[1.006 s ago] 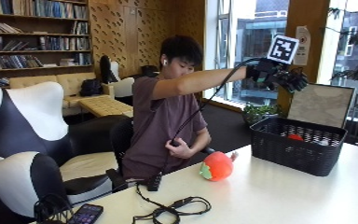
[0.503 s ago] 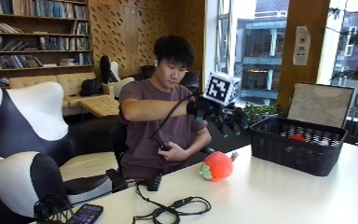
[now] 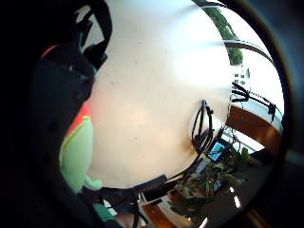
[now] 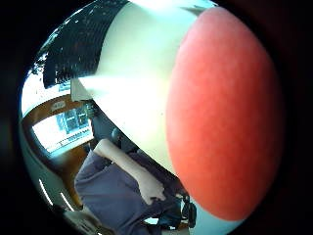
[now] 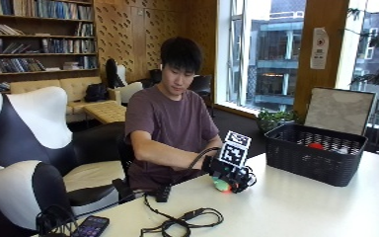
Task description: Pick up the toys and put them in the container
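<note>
Hand [image 5: 232, 177], gloved, is lowered onto the soft toy [image 5: 221, 185] on the counter [image 5: 321, 207], palm down over it so the fingers can close from above; whether they are already curled round the toy cannot be told from these views. Left of the hand, a loose cable [image 5: 183, 219] and a phone [image 5: 90, 226] lie on the counter, well apart from the toy and out of the carrying path; the bare hand is tucked against the person's body, taking no part. The thumb-side palm view is largely filled by the toy's red surface [image 4: 225, 117], so the palm is close to it; the little-finger-side view shows its green part [image 3: 76, 154]. To the right stands the black basket [image 5: 314, 165], lid raised to receive toys; one red item [image 5: 316, 146] already lies inside.
</note>
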